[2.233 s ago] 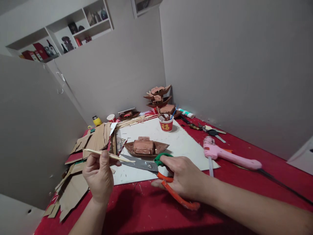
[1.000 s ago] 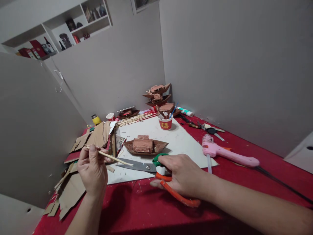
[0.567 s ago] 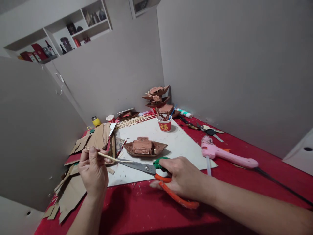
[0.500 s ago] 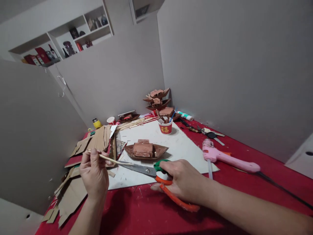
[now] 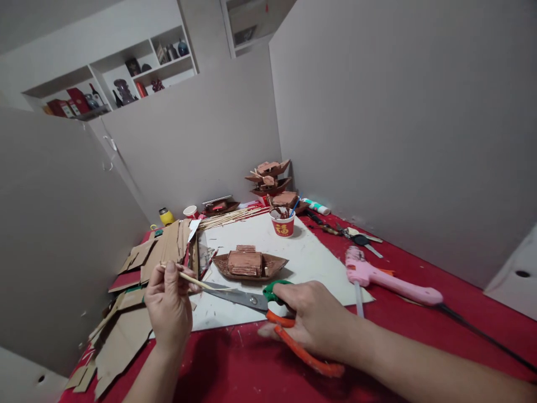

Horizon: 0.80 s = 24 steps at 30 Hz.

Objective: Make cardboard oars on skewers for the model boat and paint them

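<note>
Scissors [image 5: 253, 300] in right hand [image 5: 312, 322], fingers closed around the handles, green loop on top, orange grips below; blades point to 9 o'clock, and I can't tell how far apart they stand. I have the left hand [image 5: 170, 302] gripping a thin wooden stick [image 5: 188, 278], thumb and fingers pinched on it, the stick's free end slanting to 4 o'clock over the blades; contact with the metal, can't tell. Clock centred on the model boat [image 5: 247, 264], brown with a reddish cabin, upright on the white sheet [image 5: 319, 274]: scissors at 6, close by; left hand at 8, right hand at 5. I see the red paper cup [image 5: 283, 225] at 1, on the sheet, brown-smeared inside, blue handle poking out. More boats [image 5: 271, 176] are stacked at 12 to 1, past the cup. Loose sticks [image 5: 235, 216] lie at 11 to 12, along the sheet's far edge. Torn cardboard [image 5: 126, 336] is heaped at 8 to 9. Pink glue gun [image 5: 394, 280] lies at 3, nozzle end near the sheet, cord trailing to 4. I get keys and small tools [image 5: 356, 238] at 2, on red cloth [image 5: 235, 364].
</note>
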### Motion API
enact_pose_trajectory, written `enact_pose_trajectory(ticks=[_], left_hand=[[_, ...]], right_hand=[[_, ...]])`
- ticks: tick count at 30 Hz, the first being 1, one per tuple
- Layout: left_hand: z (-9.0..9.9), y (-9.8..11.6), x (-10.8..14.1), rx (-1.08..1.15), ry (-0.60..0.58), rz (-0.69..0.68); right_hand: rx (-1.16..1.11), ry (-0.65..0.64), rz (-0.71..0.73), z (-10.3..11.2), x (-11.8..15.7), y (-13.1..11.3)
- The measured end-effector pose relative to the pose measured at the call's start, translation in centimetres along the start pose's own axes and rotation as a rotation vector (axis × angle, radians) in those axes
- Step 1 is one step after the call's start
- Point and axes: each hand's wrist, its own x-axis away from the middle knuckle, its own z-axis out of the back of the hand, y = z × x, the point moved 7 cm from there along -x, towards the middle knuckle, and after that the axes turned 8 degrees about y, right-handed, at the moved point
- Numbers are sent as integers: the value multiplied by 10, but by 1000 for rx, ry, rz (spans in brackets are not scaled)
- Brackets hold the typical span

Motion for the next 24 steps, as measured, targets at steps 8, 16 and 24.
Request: enact_pose_trajectory(ticks=[8,16,24], left_hand=[[-1,-3,-4,29,-22,16],[5,2,-14,30,16,-45],[2,-7,-16,-86,-118,-36]], right_hand=[[-10,37,0,1,1,3],[4,59,24,5,-1,3],[-60,113,-31,14,-6,3]])
